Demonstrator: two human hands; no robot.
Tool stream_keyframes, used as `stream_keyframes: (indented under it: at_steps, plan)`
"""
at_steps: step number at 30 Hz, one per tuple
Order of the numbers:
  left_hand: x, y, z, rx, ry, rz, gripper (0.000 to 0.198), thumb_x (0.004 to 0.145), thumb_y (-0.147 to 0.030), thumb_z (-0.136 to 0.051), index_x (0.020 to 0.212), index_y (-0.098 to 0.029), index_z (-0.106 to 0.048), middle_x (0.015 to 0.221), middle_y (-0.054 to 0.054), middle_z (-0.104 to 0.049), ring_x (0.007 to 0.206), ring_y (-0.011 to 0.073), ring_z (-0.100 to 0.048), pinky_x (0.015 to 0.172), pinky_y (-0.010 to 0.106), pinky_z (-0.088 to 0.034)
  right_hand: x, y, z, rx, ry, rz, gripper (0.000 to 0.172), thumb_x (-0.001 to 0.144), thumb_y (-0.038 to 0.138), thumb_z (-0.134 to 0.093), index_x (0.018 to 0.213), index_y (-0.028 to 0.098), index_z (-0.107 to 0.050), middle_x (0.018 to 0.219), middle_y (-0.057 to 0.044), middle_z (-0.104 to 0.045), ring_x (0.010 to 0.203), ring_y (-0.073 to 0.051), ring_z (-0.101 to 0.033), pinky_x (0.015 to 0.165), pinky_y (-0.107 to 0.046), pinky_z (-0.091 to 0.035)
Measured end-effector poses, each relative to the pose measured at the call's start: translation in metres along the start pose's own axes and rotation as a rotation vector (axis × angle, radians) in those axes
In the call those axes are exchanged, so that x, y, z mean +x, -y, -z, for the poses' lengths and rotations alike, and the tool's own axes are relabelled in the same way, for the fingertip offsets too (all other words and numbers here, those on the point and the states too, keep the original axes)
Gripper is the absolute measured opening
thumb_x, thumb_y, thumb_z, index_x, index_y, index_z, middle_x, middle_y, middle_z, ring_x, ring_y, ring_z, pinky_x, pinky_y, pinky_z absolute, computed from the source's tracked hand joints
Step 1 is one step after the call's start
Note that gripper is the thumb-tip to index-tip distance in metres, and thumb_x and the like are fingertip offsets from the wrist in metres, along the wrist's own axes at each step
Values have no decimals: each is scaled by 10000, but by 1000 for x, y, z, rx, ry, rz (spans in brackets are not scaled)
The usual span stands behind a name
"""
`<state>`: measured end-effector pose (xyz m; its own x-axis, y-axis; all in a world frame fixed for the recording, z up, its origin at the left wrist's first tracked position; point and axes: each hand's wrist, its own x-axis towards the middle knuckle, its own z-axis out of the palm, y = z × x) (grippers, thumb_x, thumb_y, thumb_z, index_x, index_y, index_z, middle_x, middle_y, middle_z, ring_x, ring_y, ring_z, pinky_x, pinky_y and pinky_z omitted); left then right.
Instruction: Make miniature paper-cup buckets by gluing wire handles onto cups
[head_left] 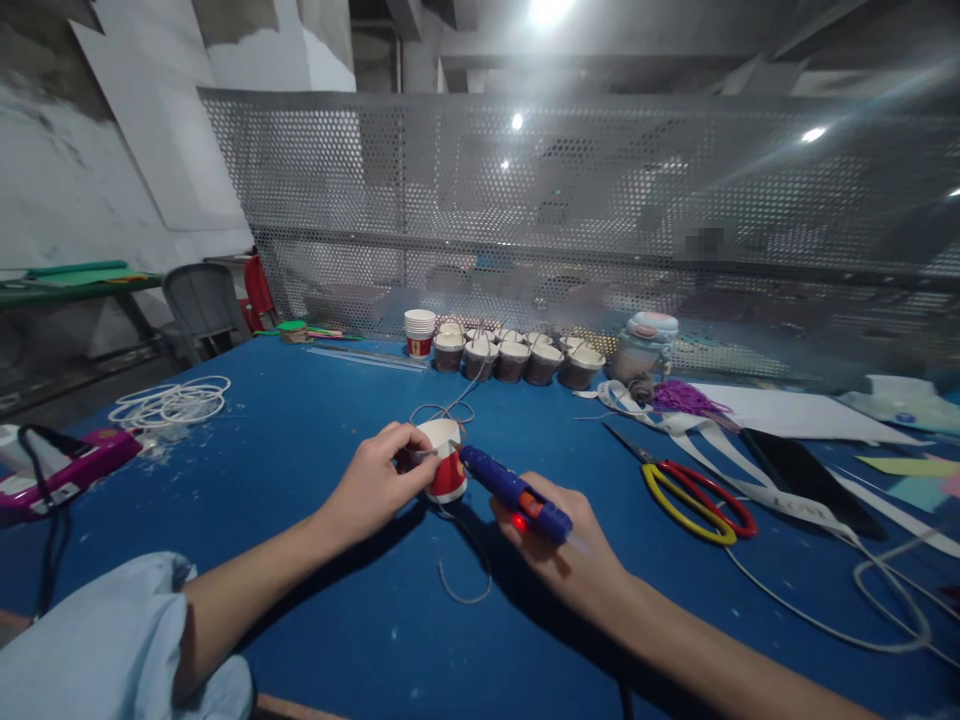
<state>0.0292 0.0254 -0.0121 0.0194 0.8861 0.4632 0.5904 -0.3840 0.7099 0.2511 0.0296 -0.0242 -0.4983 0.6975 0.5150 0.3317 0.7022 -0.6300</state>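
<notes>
My left hand (386, 470) pinches the rim of a red and white paper cup (448, 478), which is tilted a little on the blue table. In my right hand (559, 540) is a blue hot glue gun (510, 487), its small red light lit. The nozzle points at the cup's right side, close to the wall; whether it touches I cannot tell. A thin grey cord (480, 570) runs from under the cup and curls on the table in front. More cord loops lie behind the cup. My left fingertips partly hide the cup's near-left side.
Several cord-wrapped cups (512, 360) stand at the back beside a stack of paper cups (419, 335). Scissors (686, 500), white ribbon (720, 460), a dark phone (810, 480) and purple yarn (684, 397) lie right. White cord coils (172, 402) and a magenta device (82, 470) lie left.
</notes>
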Motion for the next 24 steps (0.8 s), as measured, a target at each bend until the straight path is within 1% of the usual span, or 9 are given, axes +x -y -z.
stream_keyframes:
  at_steps: [3, 9, 12, 17, 22, 24]
  plan:
    - [0, 0, 0, -1, 2, -5, 120, 787, -264, -555, 710, -179, -590, 692, -7, -567, 616, 115, -503, 597, 237, -384, 1, 2, 1, 1, -4, -12, 154, 860, 252, -521, 717, 198, -500, 631, 11, -525, 516, -109, -442, 495, -228, -354]
    - [-1, 0, 0, -7, 8, 0, 138, 793, -280, -567, 714, -172, -599, 702, -11, -551, 593, 101, -456, 586, 231, -368, -2, 2, -3, 34, 25, 33, 116, 850, 242, -552, 755, 192, -508, 639, 24, -514, 503, -93, -414, 480, -218, -337]
    - [-1, 0, 1, -2, 7, 0, 137, 794, -279, -558, 718, -171, -597, 698, -10, -553, 614, 108, -473, 597, 233, -374, 0, 2, 0, 4, 3, 33, 148, 859, 256, -531, 727, 192, -511, 628, 20, -510, 508, -98, -427, 484, -223, -341]
    - [0, -1, 1, -6, 7, -7, 126, 793, -266, -546, 718, -172, -585, 688, -10, -554, 639, 118, -504, 607, 236, -382, 2, 4, 4, 12, -14, -30, 173, 861, 280, -525, 714, 191, -514, 622, 14, -525, 510, -102, -432, 487, -226, -359]
    - [0, -1, 1, 2, 12, -1, 137, 789, -278, -556, 714, -170, -598, 696, -8, -565, 619, 112, -476, 596, 238, -371, -1, 3, 0, -20, 18, 12, 135, 848, 265, -536, 740, 186, -527, 637, 17, -523, 512, -100, -426, 491, -230, -346]
    - [0, -1, 2, -12, 19, 12, 134, 787, -279, -553, 721, -171, -596, 705, -5, -574, 633, 116, -487, 605, 241, -376, 0, 2, 0, -29, 10, 2, 144, 849, 265, -528, 731, 184, -529, 630, 16, -518, 512, -103, -432, 493, -234, -348]
